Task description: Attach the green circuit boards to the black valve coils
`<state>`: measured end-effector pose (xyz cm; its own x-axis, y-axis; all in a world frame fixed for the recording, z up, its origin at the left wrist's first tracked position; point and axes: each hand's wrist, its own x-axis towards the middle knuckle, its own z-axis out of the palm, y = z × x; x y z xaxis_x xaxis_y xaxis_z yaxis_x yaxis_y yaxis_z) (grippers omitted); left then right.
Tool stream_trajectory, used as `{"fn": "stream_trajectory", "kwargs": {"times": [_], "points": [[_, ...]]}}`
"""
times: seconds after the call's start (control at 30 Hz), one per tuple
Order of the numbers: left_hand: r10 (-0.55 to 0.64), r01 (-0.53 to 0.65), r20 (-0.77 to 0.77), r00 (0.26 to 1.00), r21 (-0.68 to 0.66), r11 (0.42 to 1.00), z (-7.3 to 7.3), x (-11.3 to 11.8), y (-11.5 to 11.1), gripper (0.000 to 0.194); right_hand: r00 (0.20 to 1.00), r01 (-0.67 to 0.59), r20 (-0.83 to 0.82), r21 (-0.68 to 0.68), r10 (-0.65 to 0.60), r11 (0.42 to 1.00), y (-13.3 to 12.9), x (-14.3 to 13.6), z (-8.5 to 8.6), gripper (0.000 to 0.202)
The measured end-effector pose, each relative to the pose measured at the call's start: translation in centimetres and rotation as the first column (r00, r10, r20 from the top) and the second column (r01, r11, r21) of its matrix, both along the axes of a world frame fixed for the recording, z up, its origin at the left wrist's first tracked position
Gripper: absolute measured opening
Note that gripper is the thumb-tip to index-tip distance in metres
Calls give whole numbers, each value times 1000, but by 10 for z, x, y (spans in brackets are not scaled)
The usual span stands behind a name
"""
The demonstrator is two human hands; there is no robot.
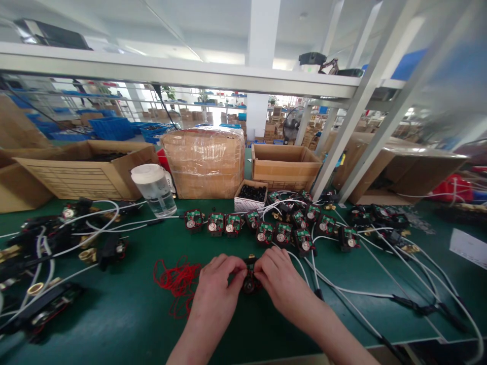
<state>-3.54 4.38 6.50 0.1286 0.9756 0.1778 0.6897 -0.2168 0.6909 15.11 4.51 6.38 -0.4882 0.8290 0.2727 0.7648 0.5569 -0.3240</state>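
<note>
A small black unit with a round metal part [249, 285] lies on the green table between my two hands. My left hand [220, 276] grips its left side, thumb and fingertips pressed together. From the right, my right hand [279, 276] pinches at the same unit with bent fingers. My fingers cover much of the unit, so fine details are hidden. Just left of my left hand is a loose tangle of red string or thin wire [178, 278]. Beyond my hands, several similar units with green circuit boards [283, 232] stand in uneven rows, some with white cables.
More units with brass fittings [89, 255] and white cables lie at the left. A lidded water jug [154, 190] stands behind. Cardboard boxes [205, 165] line the back, with a small box of black parts [251, 195]. Metal shelf posts [344, 116] rise at the right.
</note>
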Motion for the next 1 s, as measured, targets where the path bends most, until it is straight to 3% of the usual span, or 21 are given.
{"fn": "stream_trajectory", "kwargs": {"times": [0.3,0.57,0.8,1.0], "points": [[8,-4,-114,993,43,999,-1,0,8,14,999,35,28,37,-36,999,6,-2,-3,12],[45,-28,-172,984,99,995,-7,3,12,11,977,38,199,199,-78,979,9,-8,-7,16],[59,-49,-114,992,90,995,-11,3,14,10,961,34,258,236,-97,971,9,-9,-5,18],[87,-86,55,995,-14,996,-4,4,15,12,969,60,222,222,-111,973,11,-9,-6,16]]}}
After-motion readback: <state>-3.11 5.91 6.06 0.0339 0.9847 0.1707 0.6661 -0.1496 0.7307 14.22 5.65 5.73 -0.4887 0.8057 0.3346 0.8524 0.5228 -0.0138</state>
